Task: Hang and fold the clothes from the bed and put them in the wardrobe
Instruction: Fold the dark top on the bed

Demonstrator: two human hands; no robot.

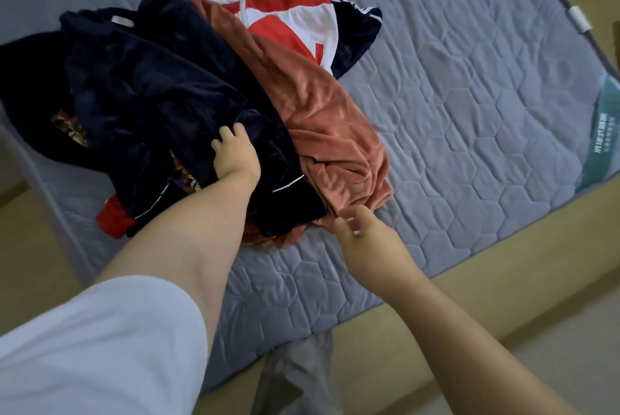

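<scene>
A heap of clothes lies on the grey quilted mattress (469, 95). On top at the left is a dark navy velvet garment (151, 85) with white piping. Beside it runs a rust-orange plush garment (322, 119), and behind that a red, white and navy sports top (302, 22). A patterned cloth (72, 127) peeks out under the navy piece. My left hand (235, 153) grips a fold of the navy garment. My right hand (355, 230) pinches the near edge of the orange garment at the pile's front.
The mattress sits on a tan wooden bed frame (486, 253) whose edge runs along the near and right sides. A green label (600, 132) lies at the mattress's right corner. Bare mattress stretches to the right of the pile. My grey trouser leg (302, 367) shows below.
</scene>
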